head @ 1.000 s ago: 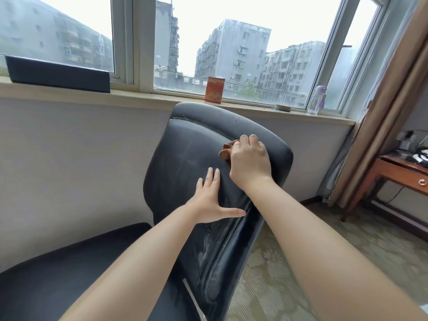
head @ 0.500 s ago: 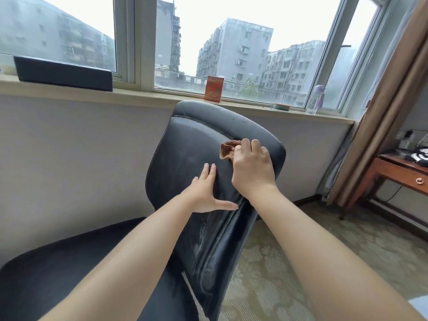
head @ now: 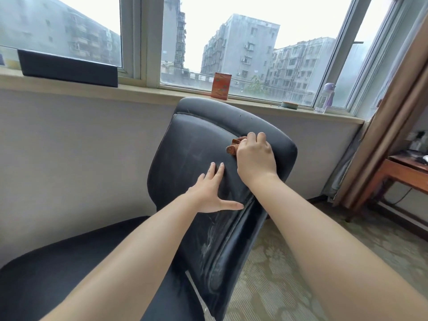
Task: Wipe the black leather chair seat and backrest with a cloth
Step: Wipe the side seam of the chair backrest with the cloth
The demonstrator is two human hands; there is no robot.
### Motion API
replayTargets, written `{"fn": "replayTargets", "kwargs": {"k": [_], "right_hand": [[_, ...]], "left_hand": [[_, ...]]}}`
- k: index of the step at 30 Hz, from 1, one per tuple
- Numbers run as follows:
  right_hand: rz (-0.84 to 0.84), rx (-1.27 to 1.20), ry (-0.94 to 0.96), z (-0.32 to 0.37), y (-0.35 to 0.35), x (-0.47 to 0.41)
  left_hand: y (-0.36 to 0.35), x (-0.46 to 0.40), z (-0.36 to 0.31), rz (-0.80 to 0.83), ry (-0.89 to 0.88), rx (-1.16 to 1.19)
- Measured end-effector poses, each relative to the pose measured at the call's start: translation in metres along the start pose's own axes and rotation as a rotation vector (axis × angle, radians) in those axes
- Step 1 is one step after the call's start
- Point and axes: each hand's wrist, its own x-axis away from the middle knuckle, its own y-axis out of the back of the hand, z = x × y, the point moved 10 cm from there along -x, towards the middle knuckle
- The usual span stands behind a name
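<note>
Your right hand (head: 256, 158) bunches the cloth (head: 234, 147) at centre frame, your left hand (head: 209, 193) lies flat and empty on the backrest (head: 192, 147); hard pressing could swivel the chair away.

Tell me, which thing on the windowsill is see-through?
The bottle with the purple cap, far right on the sill. The long black box, orange box and little round dish are all solid.

Crumpled brown cloth (head: 234, 146) against scuffed black leather backrest (head: 194, 154), upper right.

hands (head: 209, 193) – 2 | chair (head: 196, 158) – 1 | cloth (head: 232, 148) – 1 | bottle (head: 325, 97) – 1
</note>
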Motion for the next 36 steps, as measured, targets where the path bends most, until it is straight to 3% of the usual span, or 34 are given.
{"fn": "replayTargets", "kwargs": {"k": [12,28,36], "right_hand": [[-0.009,-0.073,0.035,0.032,-0.009,-0.054],[-0.002,0.099,-0.057,-0.020,0.029,0.056],[0.017,0.011,-0.033,-0.019,0.023,0.046]], "left_hand": [[0.005,-0.012,0.001,-0.004,0.009,-0.039],[0.007,0.032,-0.025,-0.032,-0.008,-0.090],[0.011,0.031,-0.020,-0.041,-0.092,-0.236]]}}
